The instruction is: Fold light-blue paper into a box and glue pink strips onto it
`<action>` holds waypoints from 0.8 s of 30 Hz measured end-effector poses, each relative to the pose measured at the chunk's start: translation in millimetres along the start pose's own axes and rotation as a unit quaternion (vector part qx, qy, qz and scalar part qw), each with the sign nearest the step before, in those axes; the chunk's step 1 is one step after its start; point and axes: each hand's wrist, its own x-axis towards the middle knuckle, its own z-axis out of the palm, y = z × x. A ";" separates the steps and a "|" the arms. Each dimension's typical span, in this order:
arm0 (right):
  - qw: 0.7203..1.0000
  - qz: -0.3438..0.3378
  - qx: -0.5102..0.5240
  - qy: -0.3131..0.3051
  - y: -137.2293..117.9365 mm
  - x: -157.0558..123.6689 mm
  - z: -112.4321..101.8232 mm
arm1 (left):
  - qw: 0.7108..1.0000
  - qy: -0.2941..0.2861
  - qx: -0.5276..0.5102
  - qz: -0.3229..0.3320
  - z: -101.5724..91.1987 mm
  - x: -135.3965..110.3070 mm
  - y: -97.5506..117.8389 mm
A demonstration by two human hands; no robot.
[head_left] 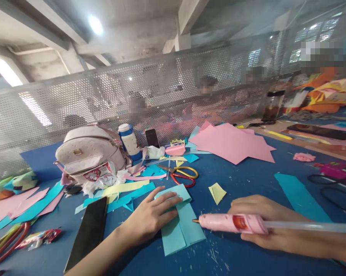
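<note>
At lower centre, folded light-blue paper (187,226) beneath the left hand (151,214), fingers loosely spread; at lower right, pink glue gun (224,222) gripped in the right hand (261,207), nozzle (196,220) over the paper's right edge; mid-frame, red-and-yellow scissors (172,170).

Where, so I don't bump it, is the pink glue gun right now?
In the head view, the pink glue gun is right of centre in the right hand, its nozzle toward the light-blue paper under the left hand.
</note>
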 end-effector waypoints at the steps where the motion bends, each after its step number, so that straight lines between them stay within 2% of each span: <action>1: 1.000 -0.017 -0.003 -0.007 -4.1 1.6 -0.6 | 1.000 0.001 -0.001 0.007 -0.1 1.9 -0.5; 6: 0.999 -0.045 -0.019 0.013 -16.1 2.7 -3.2 | 0.997 0.027 -0.061 0.041 0.8 12.9 -2.8; 11: 0.987 -0.134 -0.058 0.062 -26.0 -3.9 -0.7 | 0.980 0.089 -0.175 0.014 1.3 28.3 -12.5; 14: 0.970 -0.182 -0.126 0.106 -34.4 -5.3 6.0 | 0.971 0.107 -0.213 -0.024 0.7 39.2 -18.3; 17: 0.945 -0.202 -0.210 0.147 -37.9 -3.2 17.3 | 0.961 0.122 -0.234 -0.089 -2.9 49.7 -18.6; 20: 0.924 -0.201 -0.270 0.183 -35.6 1.0 30.2 | 0.947 0.121 -0.261 -0.144 -8.7 57.8 -13.1; 24: 0.907 -0.191 -0.318 0.199 -31.1 7.3 40.5 | 0.935 0.104 -0.287 -0.182 -14.7 64.4 -4.7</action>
